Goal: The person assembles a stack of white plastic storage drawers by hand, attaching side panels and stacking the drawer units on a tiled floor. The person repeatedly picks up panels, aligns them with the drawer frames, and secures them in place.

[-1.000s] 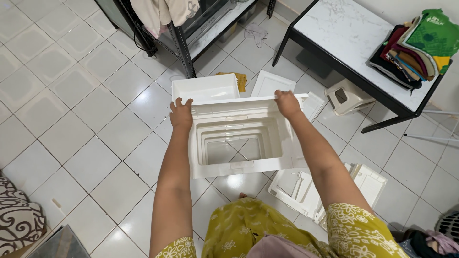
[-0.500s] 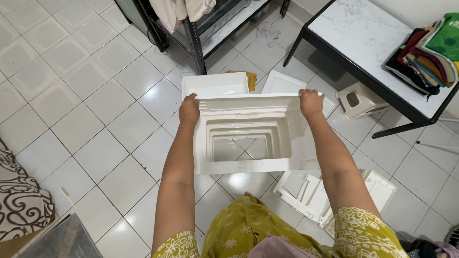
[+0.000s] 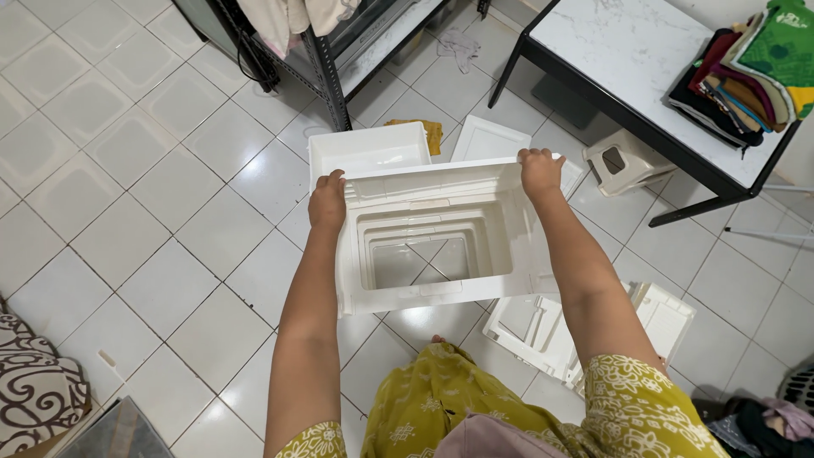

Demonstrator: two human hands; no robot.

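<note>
I hold a white plastic drawer-cabinet frame (image 3: 432, 293) upright over the tiled floor, looking down through its open, bottomless inside. My left hand (image 3: 327, 200) grips its far left top corner. My right hand (image 3: 539, 170) grips its far right top corner. Just beyond the frame a white plastic drawer (image 3: 366, 150) lies on the floor, with a flat white panel (image 3: 490, 139) beside it.
More white plastic parts (image 3: 543, 331) lie on the floor at my right. A small white stool (image 3: 623, 161) stands under a black-framed white table (image 3: 627, 51) carrying stacked folded cloths (image 3: 746, 72). A black metal rack (image 3: 326, 64) stands ahead. A patterned cushion (image 3: 34, 390) is at left.
The view has shifted slightly; the frame stays in both hands and has come a little nearer and lower in view. My grips on its corners are unchanged.
</note>
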